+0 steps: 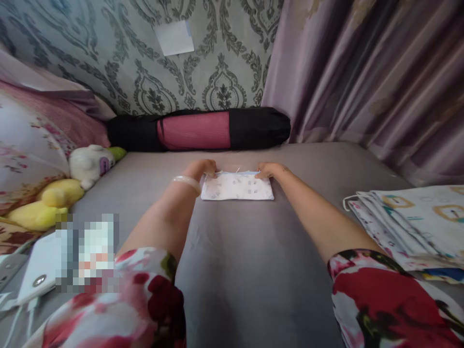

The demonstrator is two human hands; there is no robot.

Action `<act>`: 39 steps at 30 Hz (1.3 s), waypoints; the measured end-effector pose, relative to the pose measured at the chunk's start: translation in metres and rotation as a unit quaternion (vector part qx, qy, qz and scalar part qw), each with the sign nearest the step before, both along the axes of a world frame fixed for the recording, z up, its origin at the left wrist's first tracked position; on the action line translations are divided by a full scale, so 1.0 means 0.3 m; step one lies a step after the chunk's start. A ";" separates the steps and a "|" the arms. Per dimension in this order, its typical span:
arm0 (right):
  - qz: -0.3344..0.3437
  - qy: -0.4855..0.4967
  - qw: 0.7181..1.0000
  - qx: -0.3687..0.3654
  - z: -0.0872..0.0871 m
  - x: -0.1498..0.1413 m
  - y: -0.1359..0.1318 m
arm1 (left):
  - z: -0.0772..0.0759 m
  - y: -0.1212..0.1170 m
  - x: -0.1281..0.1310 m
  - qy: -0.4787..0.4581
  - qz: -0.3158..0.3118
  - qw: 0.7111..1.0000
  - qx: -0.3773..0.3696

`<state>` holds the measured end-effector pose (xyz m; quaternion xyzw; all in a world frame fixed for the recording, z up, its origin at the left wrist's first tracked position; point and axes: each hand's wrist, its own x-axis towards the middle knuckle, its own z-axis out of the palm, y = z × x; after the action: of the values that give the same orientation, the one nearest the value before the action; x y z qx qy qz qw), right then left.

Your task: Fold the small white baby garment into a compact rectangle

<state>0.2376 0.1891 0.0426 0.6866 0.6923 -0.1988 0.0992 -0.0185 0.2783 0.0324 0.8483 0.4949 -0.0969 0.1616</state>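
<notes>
A small white folded cloth (237,187) with a faint grey print lies on the grey bed sheet, its long side across my view. My left hand (208,167) grips its far left corner, thumb on top and the other fingers mostly hidden behind the edge. At the far right corner, my right hand (267,170) pinches the cloth in the same way. A thin white string or loose thread sticks up from the far edge between the hands. On my left wrist is a pale bangle (186,182).
Along the wall lies a long black and pink rolled bag (194,130). Folded printed cloths (416,217) are stacked at right. At left are a white plush toy (89,164), a yellow plush toy (47,203) and a white power bank (41,263) with cables; a blurred patch covers something beside it.
</notes>
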 end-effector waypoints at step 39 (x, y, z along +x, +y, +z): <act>0.110 0.183 0.902 0.375 0.104 0.055 -0.461 | 0.145 -0.555 -0.136 -0.288 0.007 0.941 0.180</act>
<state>0.2541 0.0509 0.0739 0.5444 0.7926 -0.0344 -0.2724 -0.0592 0.1119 0.0761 0.8516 0.4421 0.2430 0.1427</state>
